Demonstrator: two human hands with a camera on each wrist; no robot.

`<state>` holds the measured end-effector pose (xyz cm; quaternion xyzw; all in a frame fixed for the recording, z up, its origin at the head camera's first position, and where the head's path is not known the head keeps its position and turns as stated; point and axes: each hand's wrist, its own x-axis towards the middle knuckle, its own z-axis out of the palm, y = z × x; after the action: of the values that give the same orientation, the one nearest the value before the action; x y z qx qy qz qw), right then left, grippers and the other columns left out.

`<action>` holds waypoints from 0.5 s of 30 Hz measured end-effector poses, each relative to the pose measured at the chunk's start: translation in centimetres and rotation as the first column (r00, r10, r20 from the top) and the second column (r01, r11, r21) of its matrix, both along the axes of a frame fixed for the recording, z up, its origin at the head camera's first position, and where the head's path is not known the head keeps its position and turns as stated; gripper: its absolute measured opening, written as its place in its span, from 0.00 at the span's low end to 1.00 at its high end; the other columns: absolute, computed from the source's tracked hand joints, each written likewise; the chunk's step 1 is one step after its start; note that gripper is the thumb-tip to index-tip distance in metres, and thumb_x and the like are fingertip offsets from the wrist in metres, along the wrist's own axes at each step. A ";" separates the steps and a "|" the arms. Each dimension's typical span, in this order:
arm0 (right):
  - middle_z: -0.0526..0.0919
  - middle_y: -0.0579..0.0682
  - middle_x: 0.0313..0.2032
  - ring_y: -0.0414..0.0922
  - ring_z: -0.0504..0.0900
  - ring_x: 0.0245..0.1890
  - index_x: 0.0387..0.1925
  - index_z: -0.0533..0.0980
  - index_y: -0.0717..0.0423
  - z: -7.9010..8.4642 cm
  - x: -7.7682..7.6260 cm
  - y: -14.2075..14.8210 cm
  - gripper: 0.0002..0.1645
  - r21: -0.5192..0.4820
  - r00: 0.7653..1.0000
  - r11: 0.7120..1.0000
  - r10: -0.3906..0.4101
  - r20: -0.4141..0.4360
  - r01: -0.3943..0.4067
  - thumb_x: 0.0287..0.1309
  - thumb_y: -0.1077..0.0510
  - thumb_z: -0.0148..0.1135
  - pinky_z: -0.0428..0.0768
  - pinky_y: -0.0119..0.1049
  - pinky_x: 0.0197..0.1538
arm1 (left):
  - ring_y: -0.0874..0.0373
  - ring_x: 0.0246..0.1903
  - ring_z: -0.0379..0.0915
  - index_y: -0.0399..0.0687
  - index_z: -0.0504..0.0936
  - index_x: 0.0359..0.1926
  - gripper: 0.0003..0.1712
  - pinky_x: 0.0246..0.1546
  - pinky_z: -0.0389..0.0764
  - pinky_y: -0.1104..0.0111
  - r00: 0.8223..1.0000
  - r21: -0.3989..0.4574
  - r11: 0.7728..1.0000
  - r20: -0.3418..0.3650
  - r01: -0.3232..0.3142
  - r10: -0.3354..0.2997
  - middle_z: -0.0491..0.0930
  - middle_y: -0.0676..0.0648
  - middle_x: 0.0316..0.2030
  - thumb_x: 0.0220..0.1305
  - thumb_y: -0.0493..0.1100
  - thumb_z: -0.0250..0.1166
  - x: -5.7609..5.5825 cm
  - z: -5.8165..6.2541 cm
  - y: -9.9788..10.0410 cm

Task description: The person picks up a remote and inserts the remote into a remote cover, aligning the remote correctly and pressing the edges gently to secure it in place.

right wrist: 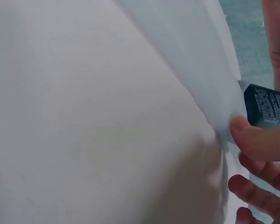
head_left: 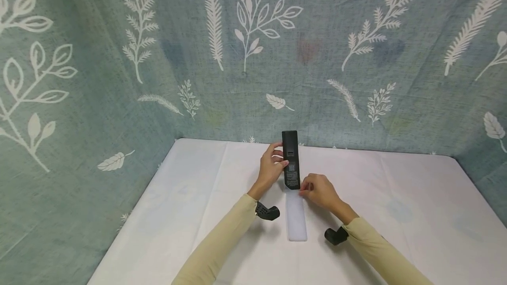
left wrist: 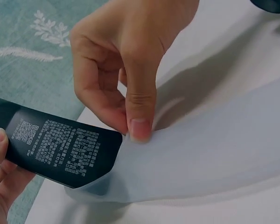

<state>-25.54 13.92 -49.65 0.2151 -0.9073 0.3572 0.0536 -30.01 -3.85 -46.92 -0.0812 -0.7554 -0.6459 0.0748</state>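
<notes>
A black remote control [head_left: 291, 144], its printed back toward me, is gripped by my left hand [head_left: 271, 168] with the thumb on its label side. Below it a long translucent whitish sleeve [head_left: 296, 219] lies along the table. My right hand [head_left: 321, 191] pinches the sleeve's upper edge between thumb and forefinger, right beside the remote's lower end. In the left wrist view the remote's cut-cornered end [left wrist: 95, 154] overlaps the sleeve's mouth [left wrist: 98, 189], and dark shows through the film there. The right wrist view has the thumb [right wrist: 256, 137] pressed on the sleeve edge.
A white cloth covers the table [head_left: 190, 179]. Behind it and along the left hangs a grey-green curtain [head_left: 245, 96] with white leaf prints. Black wrist cameras [head_left: 336, 235] sit on both forearms, low over the table.
</notes>
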 end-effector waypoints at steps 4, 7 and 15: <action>0.73 0.41 0.19 0.39 0.70 0.21 0.18 0.80 0.54 -0.2 0.4 0.1 0.10 -0.067 0.998 0.997 -0.034 -0.056 0.030 0.40 0.67 0.74 0.70 0.31 0.24 | 0.52 0.33 0.79 0.47 0.72 0.60 0.32 0.29 0.82 0.65 0.999 0.006 1.000 0.035 0.000 0.000 0.76 0.42 0.37 0.54 0.23 0.63 0.0 0.2 0.4; 0.74 0.42 0.20 0.39 0.73 0.23 0.19 0.79 0.54 -0.6 0.5 0.3 0.11 -0.131 0.994 0.991 -0.050 -0.097 0.037 0.40 0.68 0.75 0.74 0.31 0.26 | 0.53 0.33 0.79 0.46 0.72 0.60 0.32 0.30 0.82 0.65 0.998 0.004 1.000 0.056 -0.029 0.029 0.77 0.42 0.37 0.54 0.23 0.63 -0.2 0.2 0.8; 0.78 0.52 0.32 0.46 0.81 0.30 0.19 0.79 0.58 -1.0 0.6 0.6 0.11 -0.265 0.998 0.963 -0.049 -0.032 0.039 0.39 0.72 0.74 0.83 0.32 0.33 | 0.54 0.31 0.78 0.47 0.73 0.59 0.31 0.29 0.79 0.68 0.991 -0.042 0.995 0.097 -0.088 0.092 0.77 0.42 0.37 0.53 0.25 0.65 -0.2 -0.1 1.7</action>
<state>-24.90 14.53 -50.66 0.1926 -0.8549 0.4697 0.1073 -30.16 -2.14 -47.06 -0.0164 -0.7730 -0.6309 0.0651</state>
